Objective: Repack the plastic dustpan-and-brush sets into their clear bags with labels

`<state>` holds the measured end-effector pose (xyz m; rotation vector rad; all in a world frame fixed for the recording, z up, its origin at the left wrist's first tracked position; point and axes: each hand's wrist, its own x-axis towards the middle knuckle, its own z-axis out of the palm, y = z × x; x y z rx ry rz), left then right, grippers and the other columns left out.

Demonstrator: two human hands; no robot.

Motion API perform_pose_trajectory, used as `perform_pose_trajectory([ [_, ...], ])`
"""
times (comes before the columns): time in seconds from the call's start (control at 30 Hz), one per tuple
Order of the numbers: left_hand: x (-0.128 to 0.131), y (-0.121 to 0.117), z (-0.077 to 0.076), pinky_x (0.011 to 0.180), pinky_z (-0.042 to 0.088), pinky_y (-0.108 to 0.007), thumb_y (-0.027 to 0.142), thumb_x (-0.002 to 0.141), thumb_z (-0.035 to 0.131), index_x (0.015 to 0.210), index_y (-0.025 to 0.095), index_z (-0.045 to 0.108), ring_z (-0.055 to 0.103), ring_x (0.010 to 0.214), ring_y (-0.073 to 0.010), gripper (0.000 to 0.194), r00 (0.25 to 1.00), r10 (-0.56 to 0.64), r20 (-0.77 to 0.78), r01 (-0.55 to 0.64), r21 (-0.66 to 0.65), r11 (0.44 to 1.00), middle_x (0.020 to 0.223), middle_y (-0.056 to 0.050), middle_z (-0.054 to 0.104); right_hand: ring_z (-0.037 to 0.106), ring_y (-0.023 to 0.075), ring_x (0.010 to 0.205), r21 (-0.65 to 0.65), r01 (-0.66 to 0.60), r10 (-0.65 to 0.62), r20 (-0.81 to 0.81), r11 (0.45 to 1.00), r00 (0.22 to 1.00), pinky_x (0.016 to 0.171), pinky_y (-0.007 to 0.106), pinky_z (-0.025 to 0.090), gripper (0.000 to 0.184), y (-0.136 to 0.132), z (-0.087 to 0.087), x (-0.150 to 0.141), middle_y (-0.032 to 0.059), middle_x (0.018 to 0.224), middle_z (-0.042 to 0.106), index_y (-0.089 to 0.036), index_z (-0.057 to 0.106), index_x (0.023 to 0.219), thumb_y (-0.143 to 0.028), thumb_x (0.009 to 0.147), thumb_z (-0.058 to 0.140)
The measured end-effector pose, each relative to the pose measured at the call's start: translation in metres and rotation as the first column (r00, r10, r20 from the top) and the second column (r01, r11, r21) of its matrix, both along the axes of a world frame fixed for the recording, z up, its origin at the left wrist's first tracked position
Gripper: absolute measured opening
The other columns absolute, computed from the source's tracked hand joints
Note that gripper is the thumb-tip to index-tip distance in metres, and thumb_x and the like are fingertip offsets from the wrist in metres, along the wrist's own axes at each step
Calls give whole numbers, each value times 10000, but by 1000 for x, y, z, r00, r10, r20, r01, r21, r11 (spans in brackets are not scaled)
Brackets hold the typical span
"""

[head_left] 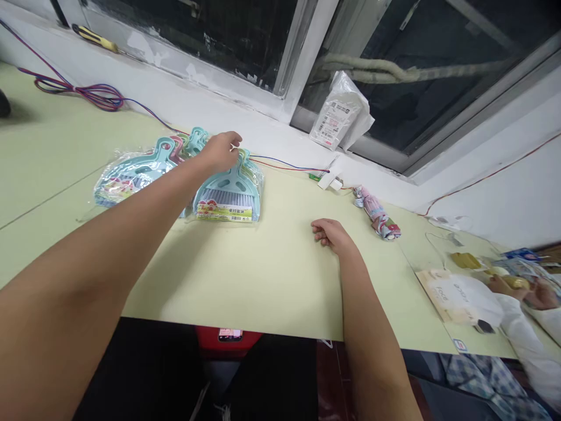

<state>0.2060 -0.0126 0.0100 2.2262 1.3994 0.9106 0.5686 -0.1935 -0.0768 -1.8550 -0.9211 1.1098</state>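
My left hand point(221, 153) reaches across the table to the wrapped dustpan and brush set point(236, 187) nearer the middle. Its fingers are curled at the handle end and partly cover it. This set is light blue, with a pale brush and a printed label under clear plastic. Left of it, partly behind my forearm, lie more wrapped dustpan sets point(149, 166) with blue, pink and green handles. My right hand point(331, 234) rests on the pale yellow table point(263, 275), fingers loosely curled in, with nothing seen in them.
Behind the sets run coiled red-blue wires point(100, 96). A screwdriver point(94, 38) and a bagged white box point(337, 114) sit on the sill. A folded patterned umbrella-like bundle point(377, 213) lies right of my hand. At far right, another person's hands point(526, 289) work near a paper bag point(456, 295).
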Motion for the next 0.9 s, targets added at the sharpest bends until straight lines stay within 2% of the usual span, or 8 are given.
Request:
perform_pose_trajectory([
  [0.1, -4, -54, 9, 1028, 477, -411, 368, 955, 541, 1314, 178, 634, 612, 1162, -275, 416, 978, -168, -125, 180, 91, 980, 1342, -132, 658, 615, 85, 506, -2, 5, -5, 1, 1000, 1000, 348, 186, 353, 77, 1, -1, 0, 13, 769, 670, -168, 662, 874, -223, 825, 684],
  [0.17, -9, -95, 4, 1049, 461, -430, 453, 886, 652, 1330, 182, 620, 567, 1256, -325, 521, 879, -344, -331, 395, 99, 913, 1359, -132, 636, 615, 85, 507, -1, 6, -6, 0, 1000, 1000, 346, 189, 355, 65, 1, -1, 0, 11, 769, 670, -169, 662, 876, -218, 835, 676],
  [0.27, -19, -136, -19, 1002, 454, -452, 294, 871, 651, 1317, 147, 623, 573, 1237, -364, 470, 726, -292, -623, 449, 108, 887, 1319, -180, 639, 615, 86, 509, 3, 6, -6, 0, 1000, 1000, 343, 191, 355, 57, 0, 0, -1, 12, 767, 667, -168, 661, 871, -213, 840, 675],
  [0.43, -40, -133, -50, 862, 461, -424, 8, 918, 374, 1198, 108, 671, 668, 1018, -315, 420, 599, -175, -781, 394, 98, 914, 1106, -182, 712, 613, 84, 510, 18, 10, -10, 7, 1000, 1000, 345, 185, 352, 45, -2, 1, -4, 14, 760, 663, -164, 652, 860, -201, 842, 670],
  [0.63, -48, -135, -39, 879, 467, -437, 67, 855, 509, 1209, 106, 662, 635, 1124, -354, 388, 661, -184, -728, 392, 125, 911, 1175, -193, 693, 605, 86, 506, 27, 14, -14, 26, 1000, 1000, 349, 181, 344, 87, -2, -1, -5, 22, 756, 671, -167, 643, 845, -225, 825, 705],
  [0.73, -25, -159, -32, 939, 463, -441, 175, 879, 570, 1274, 150, 636, 613, 1191, -338, 401, 751, -324, -576, 493, 162, 855, 1285, -166, 666, 603, 97, 505, 33, 13, -14, 40, 999, 999, 356, 194, 343, 120, -2, -1, -2, 32, 756, 668, -168, 632, 810, -244, 808, 725],
  [0.83, 12, -175, -40, 774, 460, -378, 230, 961, 494, 1016, 163, 691, 673, 923, -265, 215, 688, -499, -527, 644, 128, 754, 980, -113, 727, 580, 111, 498, 69, 38, -43, 72, 997, 996, 374, 219, 334, 156, -2, -1, -7, 19, 721, 632, -184, 613, 810, -311, 842, 698],
  [0.9, 32, -175, -54, 629, 387, -352, 276, 1000, 455, 836, 171, 671, 655, 753, -235, 291, 660, -551, -512, 676, 83, 733, 829, -99, 722, 529, 113, 494, 167, 46, -73, 163, 985, 984, 418, 235, 347, 234, -3, -2, -21, -7, 665, 572, -202, 587, 810, -407, 923, 604],
])
